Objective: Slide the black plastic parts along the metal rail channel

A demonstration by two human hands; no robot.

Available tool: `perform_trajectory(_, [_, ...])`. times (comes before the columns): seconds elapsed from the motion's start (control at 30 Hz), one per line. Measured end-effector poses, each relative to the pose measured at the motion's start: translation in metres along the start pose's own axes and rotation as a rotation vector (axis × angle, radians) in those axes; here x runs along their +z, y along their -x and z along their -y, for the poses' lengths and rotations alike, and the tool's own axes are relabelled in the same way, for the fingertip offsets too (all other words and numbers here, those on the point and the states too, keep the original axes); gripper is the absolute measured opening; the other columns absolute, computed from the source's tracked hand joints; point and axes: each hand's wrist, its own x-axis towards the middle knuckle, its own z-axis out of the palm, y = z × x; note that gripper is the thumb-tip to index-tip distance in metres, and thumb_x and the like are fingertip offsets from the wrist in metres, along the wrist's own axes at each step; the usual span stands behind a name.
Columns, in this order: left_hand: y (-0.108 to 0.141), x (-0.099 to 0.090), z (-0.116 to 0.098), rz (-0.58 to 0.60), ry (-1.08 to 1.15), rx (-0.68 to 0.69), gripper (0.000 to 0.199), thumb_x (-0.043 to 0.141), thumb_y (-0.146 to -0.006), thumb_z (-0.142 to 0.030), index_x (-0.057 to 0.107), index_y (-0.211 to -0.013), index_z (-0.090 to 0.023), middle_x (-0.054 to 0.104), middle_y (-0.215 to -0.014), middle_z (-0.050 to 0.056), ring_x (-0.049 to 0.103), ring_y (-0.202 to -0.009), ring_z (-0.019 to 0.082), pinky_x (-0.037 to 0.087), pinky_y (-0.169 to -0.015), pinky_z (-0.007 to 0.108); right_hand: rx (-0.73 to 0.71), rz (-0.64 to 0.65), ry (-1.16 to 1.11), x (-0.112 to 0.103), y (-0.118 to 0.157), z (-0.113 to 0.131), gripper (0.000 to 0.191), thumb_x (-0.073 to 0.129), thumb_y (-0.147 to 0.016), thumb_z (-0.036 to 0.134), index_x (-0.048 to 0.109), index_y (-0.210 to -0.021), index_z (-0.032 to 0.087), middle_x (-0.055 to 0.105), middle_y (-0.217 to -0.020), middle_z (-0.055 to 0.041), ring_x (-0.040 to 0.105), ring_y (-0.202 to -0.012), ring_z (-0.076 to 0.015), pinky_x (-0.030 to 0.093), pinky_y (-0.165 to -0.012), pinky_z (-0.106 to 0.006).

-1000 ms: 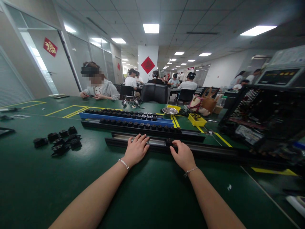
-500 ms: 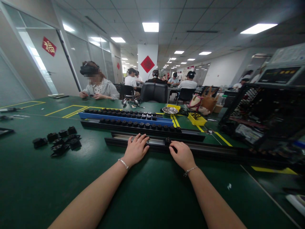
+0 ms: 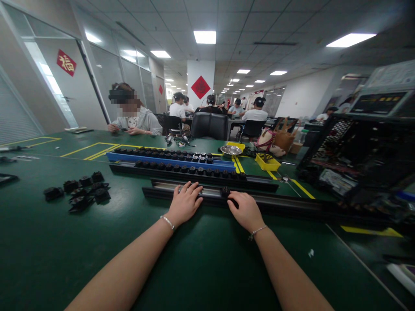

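Note:
My left hand (image 3: 184,202) lies over the near black rail (image 3: 275,204), fingers spread across its shiny channel. My right hand (image 3: 245,211) is at the same rail, its fingertips against a small black part (image 3: 225,191) that sits in the channel. The thumb and fingers of that hand are curled but apart, and it is not clear that they grip the part. Just behind is a second black rail (image 3: 256,185). Farther back, several black parts stand in rows along a dark rail (image 3: 123,169) and a blue rail (image 3: 155,161).
Loose black parts (image 3: 81,192) lie in a group at the left. Beyond the rails are a metal bowl (image 3: 231,150) and a yellow bin (image 3: 267,163). A large open black case (image 3: 343,151) stands at the right. Across the table sits a person (image 3: 136,116).
My right hand has moved slightly to the left along the rail, and the small black part has shifted left with it. My left hand has stayed in place.

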Motion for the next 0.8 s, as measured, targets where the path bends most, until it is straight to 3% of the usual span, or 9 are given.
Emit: perform_trajectory(0.8, [0.000,-0.001,-0.002,0.020,-0.050,0.029,0.044,0.035,-0.090,-0.043,0.043,-0.131,-0.029,0.044,-0.140,0.003,0.033,-0.130,0.026,0.025,-0.104,0.050,0.001,0.074,0.020,-0.001,0.000,0.013,0.022,0.050,-0.082,0.029,0.061,-0.099,0.022,0.063,-0.114,-0.0049,0.054,-0.105,-0.0214,0.033,-0.096,-0.043])
